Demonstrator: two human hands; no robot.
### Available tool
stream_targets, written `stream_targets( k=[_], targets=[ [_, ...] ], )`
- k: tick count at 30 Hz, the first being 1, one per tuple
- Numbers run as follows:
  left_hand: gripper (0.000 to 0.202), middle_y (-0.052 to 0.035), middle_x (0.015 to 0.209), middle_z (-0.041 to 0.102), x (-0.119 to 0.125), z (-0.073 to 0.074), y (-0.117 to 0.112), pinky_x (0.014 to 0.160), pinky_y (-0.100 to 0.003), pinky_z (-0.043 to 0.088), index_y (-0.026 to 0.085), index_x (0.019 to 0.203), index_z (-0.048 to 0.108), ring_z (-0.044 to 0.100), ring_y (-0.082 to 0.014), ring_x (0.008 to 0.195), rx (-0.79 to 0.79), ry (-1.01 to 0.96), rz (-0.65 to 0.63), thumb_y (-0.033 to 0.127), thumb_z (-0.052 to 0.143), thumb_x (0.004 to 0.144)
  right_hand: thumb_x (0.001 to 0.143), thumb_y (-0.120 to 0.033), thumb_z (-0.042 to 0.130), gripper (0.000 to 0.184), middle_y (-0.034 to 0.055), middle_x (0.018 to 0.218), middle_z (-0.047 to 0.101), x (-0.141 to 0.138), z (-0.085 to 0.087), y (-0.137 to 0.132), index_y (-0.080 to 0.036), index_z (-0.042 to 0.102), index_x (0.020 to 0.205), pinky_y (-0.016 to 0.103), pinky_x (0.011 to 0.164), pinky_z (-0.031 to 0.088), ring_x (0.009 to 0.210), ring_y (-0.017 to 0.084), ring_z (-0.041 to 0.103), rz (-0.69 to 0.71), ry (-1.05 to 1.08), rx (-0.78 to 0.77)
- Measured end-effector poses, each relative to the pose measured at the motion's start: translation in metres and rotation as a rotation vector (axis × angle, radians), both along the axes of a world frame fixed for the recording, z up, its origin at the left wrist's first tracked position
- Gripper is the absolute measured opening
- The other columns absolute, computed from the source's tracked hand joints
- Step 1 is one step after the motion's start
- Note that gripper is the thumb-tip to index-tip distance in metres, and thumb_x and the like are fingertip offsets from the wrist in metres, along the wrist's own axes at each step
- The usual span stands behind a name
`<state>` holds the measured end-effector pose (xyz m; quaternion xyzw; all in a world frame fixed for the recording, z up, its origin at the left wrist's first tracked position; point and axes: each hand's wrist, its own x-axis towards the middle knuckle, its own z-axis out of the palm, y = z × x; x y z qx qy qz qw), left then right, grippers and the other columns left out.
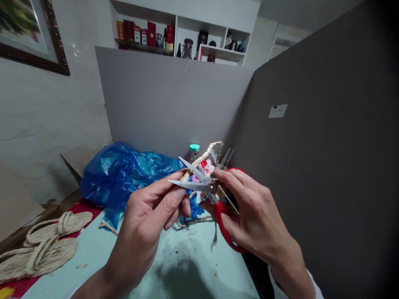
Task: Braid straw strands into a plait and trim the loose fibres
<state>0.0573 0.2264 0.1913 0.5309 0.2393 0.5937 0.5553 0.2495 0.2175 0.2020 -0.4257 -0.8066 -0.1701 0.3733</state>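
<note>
My left hand (157, 209) pinches a pale braided cord (204, 155) between thumb and fingers. The cord rises up and to the right from the fingertips, then bends over at its far end. My right hand (252, 207) is closed around a pair of scissors (229, 232) with red handles. The blades are spread and point left, with the cord lying between them near my left fingertips. Whether the blades touch the cord, I cannot tell.
Bundled pale cord (51, 245) lies on red cloth at left. A blue plastic bag (124, 170) sits at the back, beside a jar with a green lid (194, 147). Grey panels (174, 99) stand behind and right of the pale green table (183, 270), which has small scraps on it.
</note>
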Motion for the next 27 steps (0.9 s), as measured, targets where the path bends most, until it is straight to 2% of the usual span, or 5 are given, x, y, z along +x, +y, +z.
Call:
stream_targets(
  k=[5,9,16,21,27],
  targets=[
    [0.015,-0.0002,0.061,0.062,0.0007,0.0011,-0.001,0.047,-0.017,0.029,0.028,0.097,0.082,0.036,-0.0058,0.051,-0.026,-0.044,-0.013,0.031,0.075,0.085,0.084,-0.022,0.061,0.032,0.0051,0.085,0.059,0.0012,0.0001,0.0002,-0.013,0.062,0.114,0.031,0.064,0.046,0.071,0.017,0.051,0.001,-0.015,0.031],
    [0.018,-0.0013,0.064,0.065,-0.0012,0.0015,-0.0016,0.049,-0.016,0.032,0.03,0.1,0.082,0.04,-0.0064,0.054,-0.077,-0.117,-0.05,0.029,0.075,0.083,0.083,-0.023,0.063,0.034,0.0067,0.088,0.061,0.0033,0.003,-0.0004,-0.011,0.063,0.115,0.03,0.064,0.047,0.073,0.017,0.053,0.02,0.011,0.03],
    [0.023,-0.0026,0.068,0.069,-0.005,-0.0017,-0.0023,0.053,-0.017,0.037,0.03,0.106,0.081,0.045,-0.0081,0.057,-0.057,-0.132,-0.092,0.025,0.071,0.085,0.081,-0.02,0.063,0.036,0.007,0.089,0.062,0.0039,0.0054,-0.003,-0.011,0.063,0.115,0.032,0.067,0.048,0.074,0.018,0.054,0.012,-0.012,0.019],
    [0.019,-0.0015,0.07,0.067,-0.0036,-0.0012,-0.0034,0.053,-0.02,0.036,0.03,0.098,0.082,0.047,-0.0094,0.059,-0.024,-0.074,-0.057,0.023,0.07,0.085,0.083,-0.018,0.058,0.034,0.0072,0.085,0.061,0.0007,0.0018,0.0012,-0.01,0.063,0.116,0.032,0.066,0.048,0.072,0.019,0.053,-0.008,-0.06,0.104],
    [0.013,-0.0026,0.067,0.063,-0.0015,-0.0016,-0.0042,0.049,-0.023,0.031,0.024,0.087,0.082,0.044,-0.0104,0.057,-0.007,0.002,-0.007,0.023,0.07,0.085,0.084,-0.017,0.063,0.028,0.0067,0.082,0.065,-0.0035,-0.0042,0.0048,-0.01,0.066,0.111,0.03,0.064,0.048,0.071,0.018,0.056,-0.084,-0.064,0.241]
  ],
)
